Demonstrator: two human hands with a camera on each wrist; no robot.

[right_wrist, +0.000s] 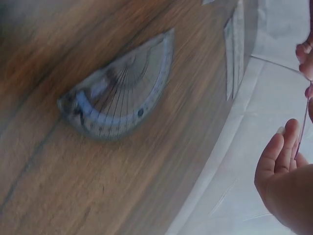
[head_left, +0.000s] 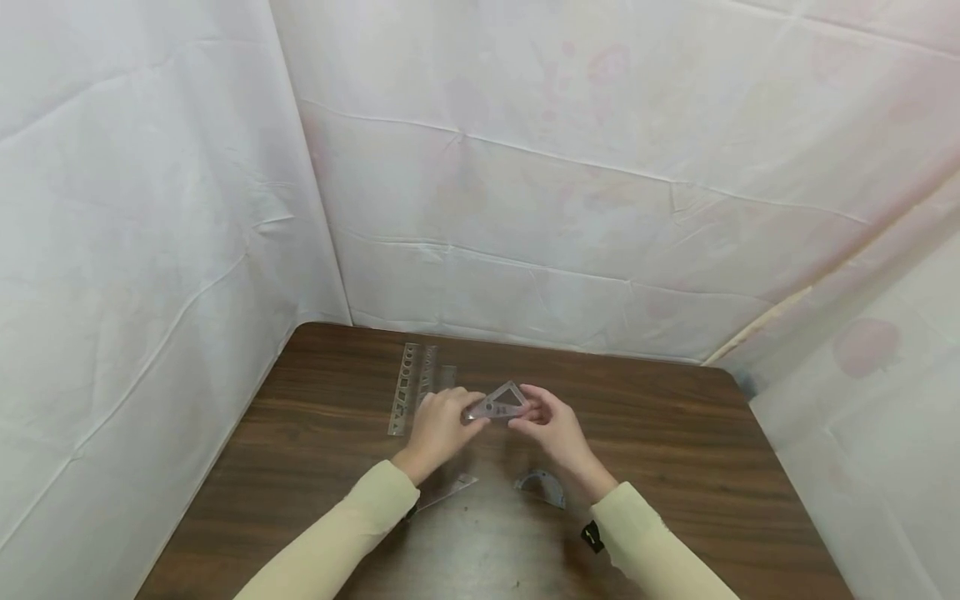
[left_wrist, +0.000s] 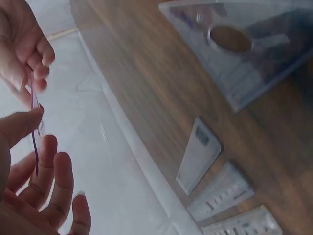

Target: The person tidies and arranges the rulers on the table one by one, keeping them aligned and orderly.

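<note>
Your left hand (head_left: 438,421) and right hand (head_left: 551,425) both hold the clear triangular set square (head_left: 501,402) up off the desk (head_left: 675,467), above its middle. Left hand: thumb and fingertips (left_wrist: 22,122) pinch the near-left corner, the other fingers loosely spread. Right hand: fingers curl round the right corner (in the right wrist view only the thin purple-tinted edge of the plastic shows, so the exact grip cannot be read). The set square sits tilted, apex pointing away from you.

On the desk below your right wrist lies a clear half-round protractor (head_left: 542,486), flat, curved edge toward the far side. Below your left forearm lies a second clear set square (head_left: 450,492), partly hidden by the sleeve. Beyond the left hand, near the back-left of the desk, three clear strips lie side by side: a long stencil ruler (head_left: 403,388), a shorter ruler (head_left: 427,371), and a small plain piece (head_left: 447,375), just beside each other
</note>
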